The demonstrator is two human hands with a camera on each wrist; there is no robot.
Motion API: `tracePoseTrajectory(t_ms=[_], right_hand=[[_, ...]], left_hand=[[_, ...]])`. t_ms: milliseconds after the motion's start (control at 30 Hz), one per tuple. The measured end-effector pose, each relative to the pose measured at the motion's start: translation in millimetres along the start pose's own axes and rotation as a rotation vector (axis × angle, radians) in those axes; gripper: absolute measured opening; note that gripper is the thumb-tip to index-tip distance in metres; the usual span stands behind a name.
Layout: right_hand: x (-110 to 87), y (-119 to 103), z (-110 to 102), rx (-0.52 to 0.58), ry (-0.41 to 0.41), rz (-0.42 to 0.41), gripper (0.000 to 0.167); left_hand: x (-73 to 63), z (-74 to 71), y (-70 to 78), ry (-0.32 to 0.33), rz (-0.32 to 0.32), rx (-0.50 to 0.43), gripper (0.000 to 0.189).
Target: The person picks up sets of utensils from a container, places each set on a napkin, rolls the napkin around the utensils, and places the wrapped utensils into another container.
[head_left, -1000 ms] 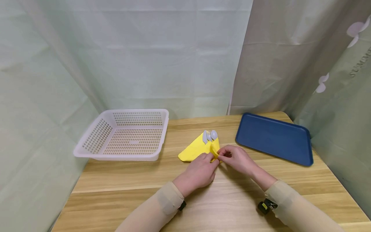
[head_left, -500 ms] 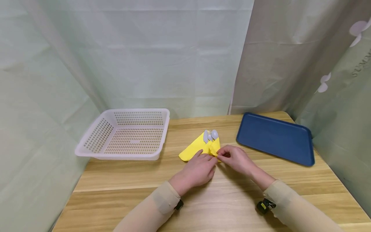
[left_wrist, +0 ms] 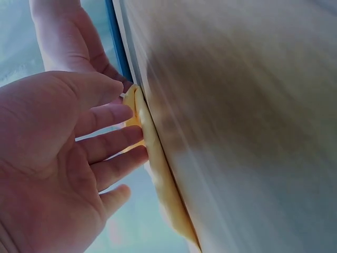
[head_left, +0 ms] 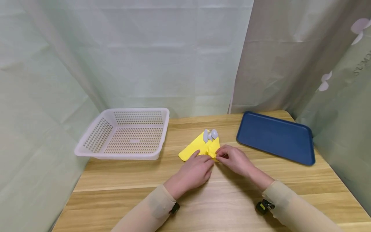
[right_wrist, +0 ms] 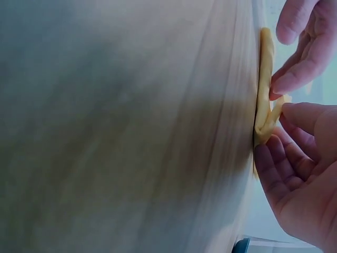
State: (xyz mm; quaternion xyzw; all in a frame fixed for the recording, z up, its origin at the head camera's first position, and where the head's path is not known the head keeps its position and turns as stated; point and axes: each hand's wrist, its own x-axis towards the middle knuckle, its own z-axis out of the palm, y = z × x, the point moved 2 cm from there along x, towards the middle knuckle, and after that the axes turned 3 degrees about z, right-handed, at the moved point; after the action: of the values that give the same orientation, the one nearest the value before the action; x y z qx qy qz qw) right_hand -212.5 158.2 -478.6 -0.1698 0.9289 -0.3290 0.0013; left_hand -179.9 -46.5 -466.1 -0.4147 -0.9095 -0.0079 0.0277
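A yellow cloth napkin (head_left: 192, 149) lies folded on the wooden table, one corner pointing left. From its top edge stick out the heads of a grey knife (head_left: 205, 136), fork (head_left: 209, 135) and spoon (head_left: 214, 133); their handles are hidden in the cloth. My right hand (head_left: 236, 161) pinches a turned-over flap at the napkin's near right edge, as the right wrist view shows between thumb and fingers (right_wrist: 289, 113). Beside it, my left hand (head_left: 194, 170) touches the near edge with its fingers extended, fingertips (left_wrist: 138, 153) against the cloth in the left wrist view.
A white perforated plastic basket (head_left: 157, 154) stands at the left of the table. At the back right lies a blue rectangular tray (head_left: 275, 137). Pale curtains (head_left: 162, 58) hang behind the table and at both sides.
The napkin's raised flap has come down over the cloth toward the left. My left hand has slid slightly left and nearer, its fingers straighter. The right hand keeps its pinch, nearly in place.
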Motion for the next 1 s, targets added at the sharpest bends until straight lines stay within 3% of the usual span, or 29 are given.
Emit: tracePoseTrajectory(t_ms=[233, 433, 700, 1000], right_hand=[[-1.5, -8, 3, -0.139, 0.041, -0.126, 0.004], [-1.9, -10, 5, -0.202, 0.061, -0.169, 0.005], [-7.6, -9, 3, -0.214, 0.066, -0.200, 0.009], [-19.6, -4, -6, -0.256, 0.073, -0.275, 0.013]], left_hand=[[-2.5, -1.4, -3.8, 0.035, -0.026, -0.010, 0.035], [-0.6, -0.8, -5.3, 0.077, -0.039, 0.000, 0.039], [0.1, 4.3, -2.7, -0.055, -0.027, 0.094, 0.051], [2.0, 1.8, -2.6, -0.084, -0.016, 0.086, 0.052]])
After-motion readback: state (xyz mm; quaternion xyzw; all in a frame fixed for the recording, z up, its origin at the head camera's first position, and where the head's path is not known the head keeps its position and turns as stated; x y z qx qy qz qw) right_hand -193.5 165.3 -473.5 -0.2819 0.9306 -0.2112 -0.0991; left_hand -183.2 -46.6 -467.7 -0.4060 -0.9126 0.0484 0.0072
